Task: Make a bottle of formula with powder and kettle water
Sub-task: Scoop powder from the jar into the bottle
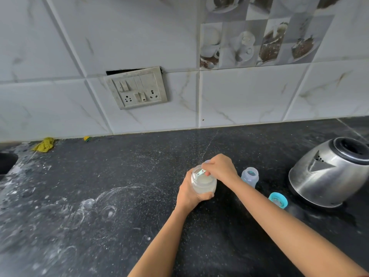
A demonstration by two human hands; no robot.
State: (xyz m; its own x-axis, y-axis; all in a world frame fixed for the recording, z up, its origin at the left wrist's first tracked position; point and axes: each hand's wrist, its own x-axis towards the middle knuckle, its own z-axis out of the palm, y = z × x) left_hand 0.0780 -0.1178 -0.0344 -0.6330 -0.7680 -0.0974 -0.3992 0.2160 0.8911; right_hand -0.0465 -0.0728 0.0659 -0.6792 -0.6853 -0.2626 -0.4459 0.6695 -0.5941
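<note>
Two hands together at mid-counter. Left hand [189, 193] wrapped round one clear jar [204, 185] of whitish contents, fingers curled under its side. Right hand [219, 168] over the jar's mouth, pinching one small teal scoop [200, 173] dipped into the opening. Just right of the jar, one open baby bottle [250, 176], upright; nearer the front edge, one teal cap [278, 199]. Toward the right edge of the counter [119, 196], one steel kettle [327, 176], top open. Along the back edge, left side: one yellow cloth [44, 144], one small yellow-green scrubber [87, 138]. On the wall [60, 56], one switchboard [137, 87].
</note>
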